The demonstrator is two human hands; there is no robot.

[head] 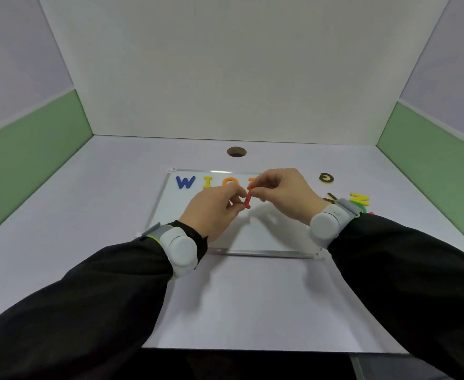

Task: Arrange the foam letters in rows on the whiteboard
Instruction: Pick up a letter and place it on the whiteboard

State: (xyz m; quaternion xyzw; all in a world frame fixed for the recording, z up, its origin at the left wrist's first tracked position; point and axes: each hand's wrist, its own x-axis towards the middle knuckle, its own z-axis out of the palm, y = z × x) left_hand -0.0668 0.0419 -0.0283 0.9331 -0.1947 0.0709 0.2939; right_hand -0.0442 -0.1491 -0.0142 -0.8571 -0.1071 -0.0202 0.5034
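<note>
My left hand and right hand both pinch a thin red foam letter between fingertips above the white rectangular whiteboard on the pale desk, probably turning it to face properly. Three letters show in the top row: a blue foam W, a yellow foam I and an orange foam letter, half hidden. A yellow G-shaped foam letter and a small pile of foam letters, too overlapped to count, wait to the right.

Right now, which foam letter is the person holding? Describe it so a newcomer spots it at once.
Start at the whiteboard in the middle of the table. Above its centre both hands meet, fingers pinching a thin red letter. It is the only letter off the surface; the others lie flat.
</note>
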